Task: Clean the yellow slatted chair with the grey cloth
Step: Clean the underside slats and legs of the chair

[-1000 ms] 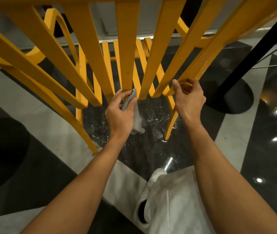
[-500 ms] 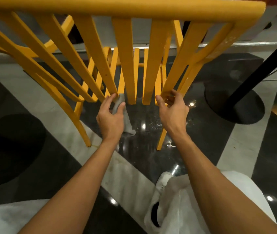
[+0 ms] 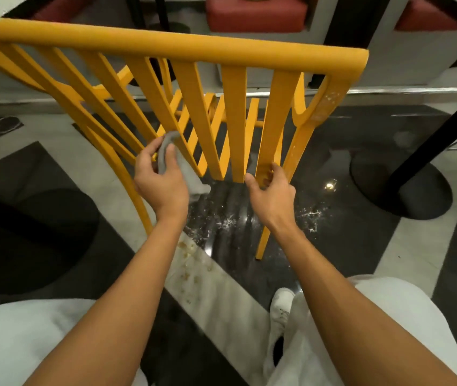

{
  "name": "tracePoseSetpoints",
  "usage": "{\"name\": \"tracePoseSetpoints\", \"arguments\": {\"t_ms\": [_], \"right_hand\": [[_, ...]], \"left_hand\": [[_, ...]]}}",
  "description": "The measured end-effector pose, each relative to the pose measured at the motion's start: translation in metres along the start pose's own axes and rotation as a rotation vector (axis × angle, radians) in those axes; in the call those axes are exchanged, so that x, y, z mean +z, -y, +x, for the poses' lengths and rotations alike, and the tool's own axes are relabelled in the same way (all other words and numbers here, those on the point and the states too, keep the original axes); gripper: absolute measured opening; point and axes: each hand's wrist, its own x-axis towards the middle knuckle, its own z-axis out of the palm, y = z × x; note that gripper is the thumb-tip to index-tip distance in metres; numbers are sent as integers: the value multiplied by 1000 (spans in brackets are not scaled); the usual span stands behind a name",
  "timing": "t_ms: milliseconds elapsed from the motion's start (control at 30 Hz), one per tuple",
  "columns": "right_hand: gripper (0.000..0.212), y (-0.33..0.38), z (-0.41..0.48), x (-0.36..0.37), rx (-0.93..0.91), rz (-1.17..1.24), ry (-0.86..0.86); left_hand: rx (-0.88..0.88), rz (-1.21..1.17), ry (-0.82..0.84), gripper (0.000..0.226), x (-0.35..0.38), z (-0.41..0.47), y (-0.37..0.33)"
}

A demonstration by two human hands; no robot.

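The yellow slatted chair (image 3: 191,51) fills the upper half of the view, its backrest slats slanting down toward me and its top rail running across. My left hand (image 3: 160,179) grips the grey cloth (image 3: 178,165) and holds it against the lower end of a slat left of centre. My right hand (image 3: 270,190) holds the bottom end of a slat on the right, fingers curled round it.
A black table base and pole (image 3: 405,188) stand on the floor to the right. Crumbs and wet specks (image 3: 230,221) lie on the dark glossy floor under the chair. Red cushioned seats (image 3: 255,12) are at the back. My white trousers and shoe (image 3: 281,305) show below.
The view has pulled back and tilted up, so the chair's top rail now shows. Both hands stay at the slat ends; my left hand has shifted the cloth slightly left and up a slat.
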Motion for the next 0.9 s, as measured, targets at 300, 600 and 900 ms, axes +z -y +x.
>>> {"name": "tracePoseSetpoints", "arguments": {"t_ms": [300, 600, 900], "right_hand": [[68, 8, 1, 3, 34, -50, 0], [75, 12, 0, 17, 11, -109, 72], [99, 9, -3, 18, 56, -105, 195]], "left_hand": [[18, -32, -99, 17, 21, 12, 1], [-122, -16, -47, 16, 32, 23, 36], [-58, -12, 25, 15, 25, 16, 23]]}}
